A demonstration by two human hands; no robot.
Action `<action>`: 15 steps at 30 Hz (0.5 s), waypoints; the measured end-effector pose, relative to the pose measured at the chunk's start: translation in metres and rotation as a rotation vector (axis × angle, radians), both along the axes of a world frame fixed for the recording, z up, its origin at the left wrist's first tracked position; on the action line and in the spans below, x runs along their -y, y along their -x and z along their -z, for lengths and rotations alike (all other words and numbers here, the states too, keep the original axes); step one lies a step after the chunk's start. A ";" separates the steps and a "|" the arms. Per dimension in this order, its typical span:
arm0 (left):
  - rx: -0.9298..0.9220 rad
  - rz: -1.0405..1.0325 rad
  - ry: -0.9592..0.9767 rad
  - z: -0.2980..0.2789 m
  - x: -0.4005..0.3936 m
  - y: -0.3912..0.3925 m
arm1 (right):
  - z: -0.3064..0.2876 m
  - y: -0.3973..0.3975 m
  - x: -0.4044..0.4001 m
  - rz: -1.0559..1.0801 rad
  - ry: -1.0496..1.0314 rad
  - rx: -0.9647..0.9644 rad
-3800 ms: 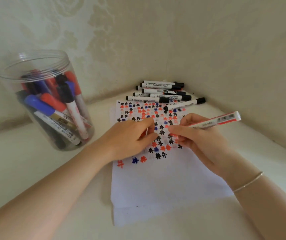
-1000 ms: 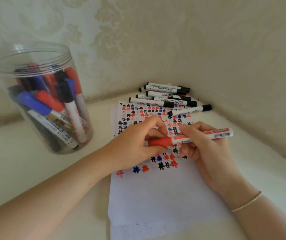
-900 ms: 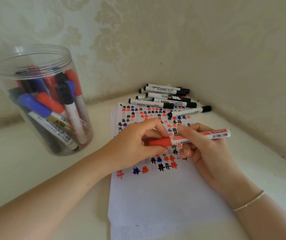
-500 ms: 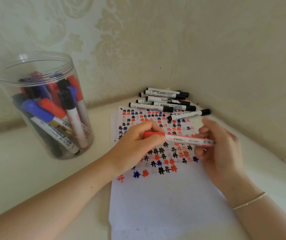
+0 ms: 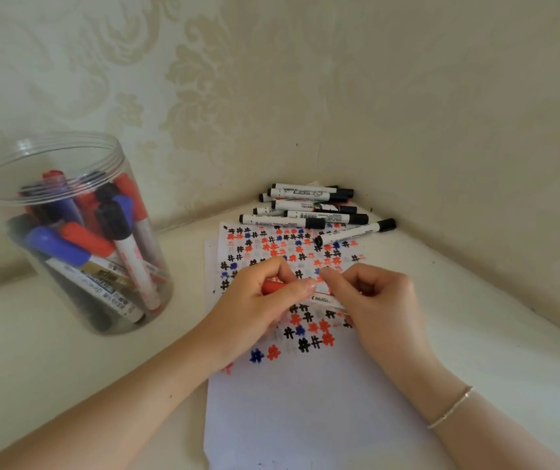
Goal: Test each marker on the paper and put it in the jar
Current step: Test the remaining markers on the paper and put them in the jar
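Though capped — slim red marker (image 5: pixel 273 285)

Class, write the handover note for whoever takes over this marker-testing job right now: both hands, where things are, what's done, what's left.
Left hand grips the red marker at its capped end; right hand holds its barrel, above the paper.
Jar stands left, already holding many markers.
Paper carries rows of test marks.
Left to do: put this red marker in the jar, then test the black markers piled in the corner.
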State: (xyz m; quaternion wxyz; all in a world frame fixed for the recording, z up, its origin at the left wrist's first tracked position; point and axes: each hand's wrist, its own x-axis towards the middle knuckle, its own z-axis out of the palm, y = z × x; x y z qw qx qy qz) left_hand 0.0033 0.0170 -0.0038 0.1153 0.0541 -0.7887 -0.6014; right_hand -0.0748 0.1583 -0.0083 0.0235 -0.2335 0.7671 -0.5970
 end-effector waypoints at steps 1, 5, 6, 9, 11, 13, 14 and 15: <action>0.002 0.000 -0.008 0.001 -0.001 0.000 | 0.000 0.001 0.000 -0.008 -0.002 0.003; 0.021 -0.015 0.004 -0.001 -0.006 0.002 | -0.003 0.008 -0.003 -0.026 0.012 0.026; 0.022 -0.026 0.021 -0.003 -0.005 0.003 | -0.004 0.009 -0.003 -0.026 0.021 0.039; -0.008 -0.085 0.045 -0.015 -0.001 0.005 | -0.004 0.009 0.001 -0.019 0.098 0.125; -0.081 -0.148 0.050 -0.029 -0.002 0.004 | -0.010 0.007 0.006 -0.025 0.192 0.216; -0.199 -0.256 0.033 -0.047 -0.004 0.002 | -0.027 0.003 0.017 -0.045 0.264 0.247; -0.272 -0.307 0.020 -0.058 -0.004 -0.001 | -0.038 -0.001 0.026 -0.073 0.284 0.216; -0.348 -0.355 0.014 -0.069 -0.002 -0.003 | -0.051 -0.007 0.036 -0.114 0.291 0.140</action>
